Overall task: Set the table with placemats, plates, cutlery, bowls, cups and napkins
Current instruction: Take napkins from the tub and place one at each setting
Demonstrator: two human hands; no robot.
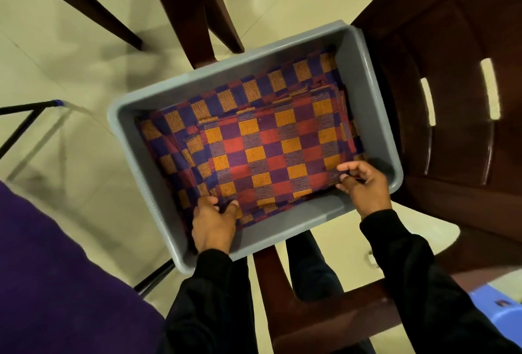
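Note:
A grey plastic bin [364, 76] rests on a dark brown chair. Inside lies a stack of folded checked placemats [268, 144] in orange, red and purple. My left hand [213, 221] reaches over the bin's near wall and pinches the near left corner of the top placemat. At the near right corner, my right hand [363, 184] grips the same placemat with curled fingers. The cloths below are partly hidden by the top one.
A dark brown plastic chair [452, 99] fills the right side, another chair's legs [180, 14] stand at the top. A purple cloth surface [56, 283] is at the lower left, a blue plastic stool [497, 311] at the lower right. A black metal frame [22, 116] crosses the pale tiled floor.

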